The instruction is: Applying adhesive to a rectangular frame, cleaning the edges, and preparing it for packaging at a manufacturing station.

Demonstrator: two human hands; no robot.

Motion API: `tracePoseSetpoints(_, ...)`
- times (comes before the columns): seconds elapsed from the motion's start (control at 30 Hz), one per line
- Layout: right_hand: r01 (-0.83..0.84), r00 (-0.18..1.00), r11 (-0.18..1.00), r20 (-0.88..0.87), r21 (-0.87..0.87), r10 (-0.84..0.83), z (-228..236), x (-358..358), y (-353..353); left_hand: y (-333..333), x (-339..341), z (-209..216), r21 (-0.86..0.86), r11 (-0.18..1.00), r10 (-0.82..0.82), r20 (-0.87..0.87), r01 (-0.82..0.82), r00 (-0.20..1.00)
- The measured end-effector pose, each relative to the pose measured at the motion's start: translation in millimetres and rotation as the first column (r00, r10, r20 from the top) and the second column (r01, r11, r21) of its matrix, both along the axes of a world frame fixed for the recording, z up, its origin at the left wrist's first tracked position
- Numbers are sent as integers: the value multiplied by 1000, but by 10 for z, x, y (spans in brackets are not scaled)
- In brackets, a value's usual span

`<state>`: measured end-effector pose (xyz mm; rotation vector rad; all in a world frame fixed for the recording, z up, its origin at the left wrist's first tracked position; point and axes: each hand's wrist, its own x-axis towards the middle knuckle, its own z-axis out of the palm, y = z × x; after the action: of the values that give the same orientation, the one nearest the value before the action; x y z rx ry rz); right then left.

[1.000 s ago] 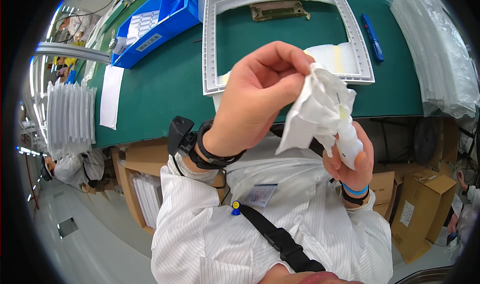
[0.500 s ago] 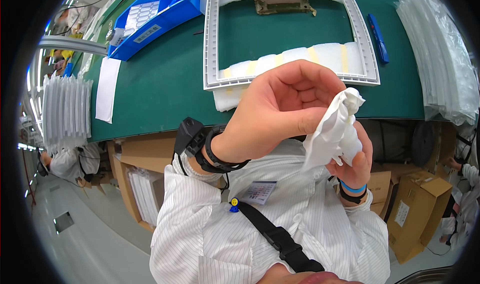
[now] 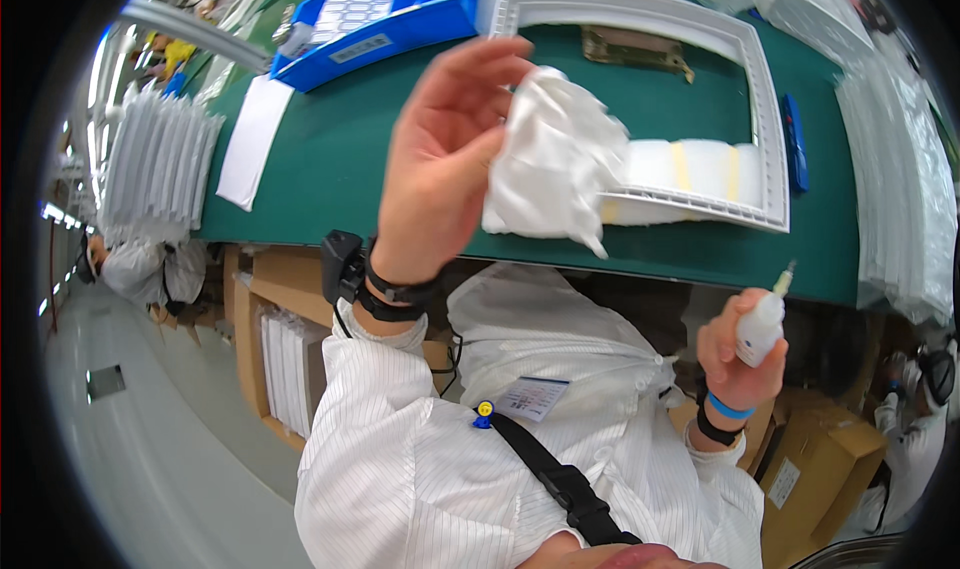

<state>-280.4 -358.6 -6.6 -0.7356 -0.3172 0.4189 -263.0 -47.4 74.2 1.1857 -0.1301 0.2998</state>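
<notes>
Landmark: one white rectangular frame of ribbed plastic (image 3: 769, 139), lying on the green bench top (image 3: 340, 169), its long axis running left to right.

Item: left hand (image 3: 440, 169), sitting left of the frame and being the nearer of the two; fingers half curled, pinching the cloth's left edge.

Item: soft white crumpled cloth (image 3: 555, 164), hanging just right of the left hand, masking the frame's near-left corner, its longer axis running mostly away from and toward the body.

Item: right hand (image 3: 740, 377), closing round the bottle, well on the near side of the frame's near-right corner.

Item: small white plastic bottle with a pale yellow nozzle (image 3: 760, 334), its long axis leaning slightly right, nozzle pointing away from the body.

Item: white foam with yellow bands (image 3: 655, 164), lying along the frame's near side.

Item: slim blue tool (image 3: 796, 144), lying just right of the frame.
</notes>
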Motion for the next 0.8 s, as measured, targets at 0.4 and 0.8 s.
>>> tracePoseSetpoints(0.4, 110, 994, 992, 36, -56, -108, -22, 207, -255, 741, -178, 116, 532, 770, 302, 182, -352, 936)
tracePoseSetpoints(0.8, 267, 964, 957, 16, -111, -267, 2, 340, -257, 1354, 58, -345, 839, -145, 378, 537, -524, 754)
